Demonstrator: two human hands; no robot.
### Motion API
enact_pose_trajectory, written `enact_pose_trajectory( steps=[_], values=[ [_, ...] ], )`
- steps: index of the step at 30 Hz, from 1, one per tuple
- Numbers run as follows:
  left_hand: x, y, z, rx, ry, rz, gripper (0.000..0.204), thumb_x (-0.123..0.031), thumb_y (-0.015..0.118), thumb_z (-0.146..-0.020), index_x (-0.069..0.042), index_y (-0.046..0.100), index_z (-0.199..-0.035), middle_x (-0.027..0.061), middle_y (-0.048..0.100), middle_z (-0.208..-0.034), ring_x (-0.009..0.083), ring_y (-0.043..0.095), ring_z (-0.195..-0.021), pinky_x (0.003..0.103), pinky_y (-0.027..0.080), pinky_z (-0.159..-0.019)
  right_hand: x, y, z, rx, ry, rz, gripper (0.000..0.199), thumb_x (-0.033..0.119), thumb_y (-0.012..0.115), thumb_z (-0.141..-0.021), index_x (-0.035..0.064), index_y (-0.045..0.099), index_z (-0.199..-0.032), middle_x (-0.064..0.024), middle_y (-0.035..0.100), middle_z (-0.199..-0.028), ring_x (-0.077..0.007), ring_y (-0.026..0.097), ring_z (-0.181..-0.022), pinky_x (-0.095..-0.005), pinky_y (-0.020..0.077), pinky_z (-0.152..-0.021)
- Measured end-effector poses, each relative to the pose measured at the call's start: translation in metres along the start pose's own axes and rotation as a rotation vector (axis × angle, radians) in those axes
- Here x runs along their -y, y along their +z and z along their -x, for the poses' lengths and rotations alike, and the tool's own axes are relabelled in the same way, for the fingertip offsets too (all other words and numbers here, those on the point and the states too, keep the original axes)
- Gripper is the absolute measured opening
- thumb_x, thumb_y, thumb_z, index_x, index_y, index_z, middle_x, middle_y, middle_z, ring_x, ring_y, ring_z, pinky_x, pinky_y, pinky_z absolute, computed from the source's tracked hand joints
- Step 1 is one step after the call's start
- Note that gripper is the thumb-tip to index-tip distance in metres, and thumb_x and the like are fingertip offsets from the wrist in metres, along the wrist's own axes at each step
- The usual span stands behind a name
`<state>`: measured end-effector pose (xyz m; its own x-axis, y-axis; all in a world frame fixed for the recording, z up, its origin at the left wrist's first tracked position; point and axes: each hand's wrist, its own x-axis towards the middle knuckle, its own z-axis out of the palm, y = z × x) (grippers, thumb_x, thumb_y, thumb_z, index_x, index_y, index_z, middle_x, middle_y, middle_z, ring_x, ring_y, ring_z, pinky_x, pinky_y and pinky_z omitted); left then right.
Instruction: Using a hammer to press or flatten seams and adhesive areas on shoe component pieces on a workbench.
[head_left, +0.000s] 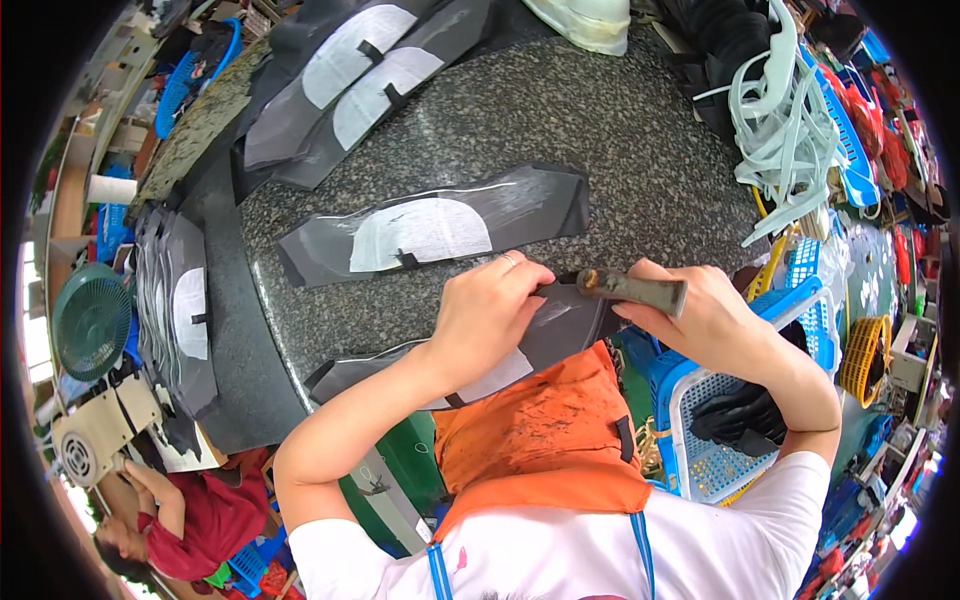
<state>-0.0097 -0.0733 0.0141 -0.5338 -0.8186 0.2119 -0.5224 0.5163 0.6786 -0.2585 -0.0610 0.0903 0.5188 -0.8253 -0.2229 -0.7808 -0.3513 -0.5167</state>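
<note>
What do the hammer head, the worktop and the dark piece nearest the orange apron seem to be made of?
Hammer head: metal, probably steel, dull and worn, with brownish staining.
Worktop: stone, likely granite or an imitation, given its speckled grain and soft sheen.
Dark piece: leather or a synthetic, can't tell which; it looks thin, smooth and fairly matt, with pale streaks.

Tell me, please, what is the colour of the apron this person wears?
The apron is orange, with dark smudges; it shows in the head view.

Bright, soft light, white glare far left, strongly curved edges.
</note>
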Motion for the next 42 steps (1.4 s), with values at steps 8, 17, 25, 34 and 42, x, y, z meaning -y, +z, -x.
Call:
enact_pose_trajectory(
  steps=[8,17,25,34,42],
  values=[
    [-0.011,-0.004,0.009,0.045,0.323,-0.426,0.022,-0.008,0.067,-0.072,-0.004,0.067,-0.094,0.0035,0.058,-0.086,0.0188,0.059,-0.070,0.033,0.048,-0.059,-0.003,0.003,-0.017,0.010,-0.101,-0.049,0.031,0.030,0.063,-0.093,0.0011,0.055,-0.089,-0.0155,0.056,-0.056,-0.0383,0.062,-0.058,-0.0474,0.0482,-0.053],
    [-0.021,-0.006,0.033,-0.004,0.237,-0.485,0.019,0.000,0.072,-0.073,-0.003,0.068,-0.091,0.0075,0.063,-0.083,0.0245,0.063,-0.071,0.033,0.050,-0.061,0.005,0.015,-0.021,-0.014,-0.127,-0.067,0.027,0.024,0.066,-0.089,0.0018,0.052,-0.086,-0.0156,0.056,-0.057,-0.0391,0.061,-0.056,-0.0477,0.0483,-0.050],
    [-0.013,-0.009,0.051,-0.068,0.184,-0.329,0.013,-0.007,0.070,-0.077,0.000,0.064,-0.086,0.0110,0.062,-0.083,0.0248,0.059,-0.067,0.037,0.047,-0.060,0.014,0.036,-0.025,-0.133,-0.175,0.018,0.022,0.017,0.067,-0.083,0.0037,0.050,-0.084,-0.0131,0.057,-0.056,-0.0359,0.061,-0.053,-0.0454,0.0480,-0.048],
    [-0.001,0.002,-0.008,-0.012,-0.017,-0.242,0.023,-0.019,0.075,-0.079,-0.007,0.056,-0.081,0.0077,0.060,-0.075,0.0301,0.062,-0.069,0.041,0.048,-0.060,-0.001,0.004,-0.005,-0.169,0.051,0.085,0.019,0.018,0.064,-0.086,0.0054,0.051,-0.090,-0.0165,0.058,-0.061,-0.0394,0.062,-0.061,-0.0478,0.0478,-0.053],
    [-0.007,0.006,-0.008,0.039,0.133,-0.154,0.023,-0.009,0.072,-0.076,-0.002,0.069,-0.097,0.0081,0.060,-0.084,0.0231,0.060,-0.071,0.034,0.049,-0.063,-0.022,0.015,0.006,-0.262,0.087,-0.013,0.022,0.022,0.067,-0.092,0.0056,0.053,-0.088,-0.0134,0.054,-0.061,-0.0371,0.057,-0.058,-0.0422,0.0413,-0.051]
  ],
)
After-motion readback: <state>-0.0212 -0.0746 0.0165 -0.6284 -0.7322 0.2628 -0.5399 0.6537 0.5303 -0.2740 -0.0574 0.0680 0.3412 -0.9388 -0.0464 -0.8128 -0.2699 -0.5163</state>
